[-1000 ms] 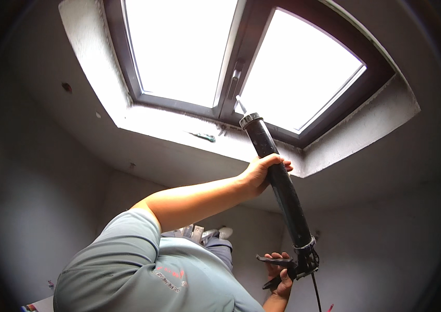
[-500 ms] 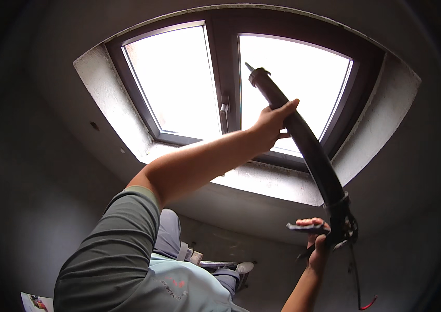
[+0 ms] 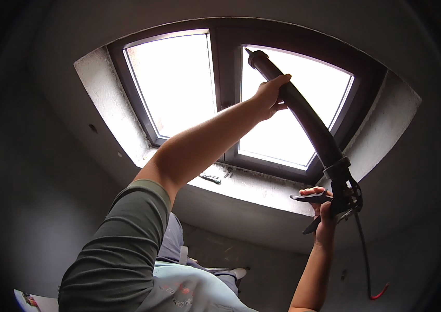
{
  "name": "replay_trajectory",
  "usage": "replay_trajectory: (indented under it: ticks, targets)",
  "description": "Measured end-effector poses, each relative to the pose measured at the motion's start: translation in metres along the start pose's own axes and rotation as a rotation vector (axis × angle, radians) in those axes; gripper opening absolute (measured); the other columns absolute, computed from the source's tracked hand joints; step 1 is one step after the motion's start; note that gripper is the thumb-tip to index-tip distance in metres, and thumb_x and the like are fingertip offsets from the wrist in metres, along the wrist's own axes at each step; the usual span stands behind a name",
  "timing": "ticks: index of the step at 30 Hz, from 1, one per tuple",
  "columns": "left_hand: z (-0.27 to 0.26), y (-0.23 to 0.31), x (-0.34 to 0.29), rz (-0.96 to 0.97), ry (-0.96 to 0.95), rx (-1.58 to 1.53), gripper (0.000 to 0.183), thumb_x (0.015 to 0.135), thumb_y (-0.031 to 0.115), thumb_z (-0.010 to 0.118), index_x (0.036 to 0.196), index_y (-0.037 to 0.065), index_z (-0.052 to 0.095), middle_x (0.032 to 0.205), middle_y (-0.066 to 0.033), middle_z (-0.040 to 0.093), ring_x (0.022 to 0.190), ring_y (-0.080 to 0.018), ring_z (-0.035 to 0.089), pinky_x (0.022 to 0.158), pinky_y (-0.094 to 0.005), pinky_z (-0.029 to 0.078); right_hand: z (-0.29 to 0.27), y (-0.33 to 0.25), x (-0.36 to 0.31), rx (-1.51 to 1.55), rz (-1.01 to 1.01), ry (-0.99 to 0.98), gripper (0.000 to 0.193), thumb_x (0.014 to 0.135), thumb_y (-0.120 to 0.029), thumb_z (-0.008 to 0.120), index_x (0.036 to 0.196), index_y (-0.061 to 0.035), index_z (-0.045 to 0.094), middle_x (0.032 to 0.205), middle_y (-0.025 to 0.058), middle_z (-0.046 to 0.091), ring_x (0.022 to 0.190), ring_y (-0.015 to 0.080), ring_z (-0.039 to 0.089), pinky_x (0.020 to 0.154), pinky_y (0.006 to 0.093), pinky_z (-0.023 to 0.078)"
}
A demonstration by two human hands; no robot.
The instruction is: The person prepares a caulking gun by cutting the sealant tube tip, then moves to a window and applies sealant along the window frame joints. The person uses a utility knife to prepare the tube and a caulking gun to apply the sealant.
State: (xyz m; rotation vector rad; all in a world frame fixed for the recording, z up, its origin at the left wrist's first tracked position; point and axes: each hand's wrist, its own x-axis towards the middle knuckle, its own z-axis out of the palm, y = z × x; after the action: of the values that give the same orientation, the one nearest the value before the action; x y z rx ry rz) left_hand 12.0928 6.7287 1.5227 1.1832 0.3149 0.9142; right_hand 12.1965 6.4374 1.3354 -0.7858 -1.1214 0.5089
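Observation:
A long dark caulking gun (image 3: 310,120) slants across the right window pane. Its thin nozzle (image 3: 249,52) points up and left, at the pane's upper left corner; whether the tip touches the frame I cannot tell. My left hand (image 3: 271,98) wraps around the upper barrel, thumb over the top. At the lower end, my right hand (image 3: 325,221) grips the handle, fingers over the trigger lever (image 3: 311,198). From the gun's back end hangs a thin rod (image 3: 364,255) with a red hooked tip.
A dark two-pane window frame (image 3: 226,70) sits deep in a pale reveal (image 3: 381,125). On the sill (image 3: 251,193) lies a small slim hand tool (image 3: 210,178). A printed sheet (image 3: 36,301) shows at the lower left, and dark wall surrounds the window.
Both hands and the caulking gun have moved up in the view, with the nozzle now nearer the pane's upper left corner. The small tool on the sill has come into sight.

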Motion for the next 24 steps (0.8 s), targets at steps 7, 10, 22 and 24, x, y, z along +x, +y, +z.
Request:
replay_trajectory:
  ticks: [7, 10, 22, 24]
  targets:
    - [-0.007, -0.007, 0.008, 0.005, -0.061, -0.089, 0.032, 0.098, 0.031, 0.068, 0.115, 0.005, 0.061, 0.105, -0.0154, 0.074, 0.099, -0.0241, 0.073, 0.089, -0.0406, 0.063, -0.004, 0.009, 0.004, 0.044, -0.011, -0.009, 0.062, 0.100, -0.056, 0.061, 0.125, 0.0010, 0.058, 0.113, 0.0196, 0.071, 0.113, 0.0332, 0.070, 0.107, 0.0486, 0.050]
    - [-0.010, -0.009, 0.008, 0.035, -0.087, -0.088, 0.037, 0.098, 0.034, 0.067, 0.115, 0.002, 0.060, 0.099, -0.0095, 0.069, 0.092, -0.0215, 0.073, 0.085, -0.0405, 0.064, 0.002, 0.011, 0.001, 0.077, -0.024, -0.005, 0.060, 0.102, -0.056, 0.059, 0.122, 0.0006, 0.058, 0.109, 0.0187, 0.070, 0.108, 0.0329, 0.070, 0.103, 0.0490, 0.052]
    - [-0.004, 0.000, 0.008, 0.010, -0.034, 0.129, 0.047, 0.097, 0.033, 0.071, 0.119, -0.005, 0.054, 0.102, -0.0146, 0.066, 0.092, -0.0244, 0.073, 0.089, -0.0455, 0.064, 0.040, 0.005, -0.006, 0.387, 0.152, 0.318, 0.068, 0.103, -0.068, 0.044, 0.107, -0.0030, 0.065, 0.099, 0.0141, 0.069, 0.093, 0.0302, 0.070, 0.093, 0.0502, 0.055]
    - [-0.005, 0.001, 0.009, 0.009, -0.048, 0.147, 0.049, 0.097, 0.033, 0.071, 0.120, -0.006, 0.054, 0.103, -0.0151, 0.066, 0.091, -0.0247, 0.073, 0.088, -0.0457, 0.065, 0.040, 0.005, -0.007, 0.463, 0.165, 0.292, 0.069, 0.103, -0.069, 0.043, 0.108, -0.0033, 0.066, 0.100, 0.0150, 0.070, 0.093, 0.0295, 0.070, 0.094, 0.0506, 0.055]
